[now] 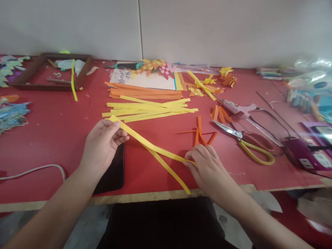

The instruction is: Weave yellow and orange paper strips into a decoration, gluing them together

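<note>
Between my hands stretches a yellow paper strip (153,147), slanting down from left to right above the red table. My left hand (103,141) pinches its upper left end between thumb and finger. At the lower right end, my right hand (204,164) is closed on the strip. A second yellow strip (171,169) branches off below it toward the table's front edge; whether the two are joined is hidden. Just beyond my right hand lies a piece of folded orange strips (198,133). Behind the held strip are loose yellow strips (150,109) and a stack of orange strips (145,91).
Scissors (238,135) and a pink glue gun (238,108) with its cord lie to the right, near a purple power strip (306,154). A dark phone or tablet (114,171) sits beneath my left wrist. A wooden frame (46,86) holds scraps at back left.
</note>
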Tool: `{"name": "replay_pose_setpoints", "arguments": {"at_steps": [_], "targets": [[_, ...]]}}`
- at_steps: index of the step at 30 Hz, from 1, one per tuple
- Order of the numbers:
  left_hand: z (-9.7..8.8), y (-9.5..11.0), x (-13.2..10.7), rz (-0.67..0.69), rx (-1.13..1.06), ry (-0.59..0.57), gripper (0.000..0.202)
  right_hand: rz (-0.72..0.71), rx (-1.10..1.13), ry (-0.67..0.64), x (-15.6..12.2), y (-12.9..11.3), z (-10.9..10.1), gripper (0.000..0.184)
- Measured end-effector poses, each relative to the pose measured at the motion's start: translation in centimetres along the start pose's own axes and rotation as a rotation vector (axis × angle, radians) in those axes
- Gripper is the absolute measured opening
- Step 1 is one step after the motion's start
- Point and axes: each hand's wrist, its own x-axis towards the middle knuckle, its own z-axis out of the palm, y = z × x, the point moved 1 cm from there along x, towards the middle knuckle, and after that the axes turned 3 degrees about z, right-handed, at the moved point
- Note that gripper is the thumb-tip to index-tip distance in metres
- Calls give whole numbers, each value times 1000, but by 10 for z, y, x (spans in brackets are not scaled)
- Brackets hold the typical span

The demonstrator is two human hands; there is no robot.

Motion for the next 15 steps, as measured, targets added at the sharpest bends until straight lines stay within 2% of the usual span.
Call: {"name": "replay_pose_setpoints", "arguments": {"at_steps": [9, 15], "targets": [[1, 0, -2, 21, -1, -2, 21, 78, 92, 9, 0, -2, 5, 11], [0, -1, -3, 38, 2, -13, 19, 174, 413, 2, 0, -13, -12, 8]]}}
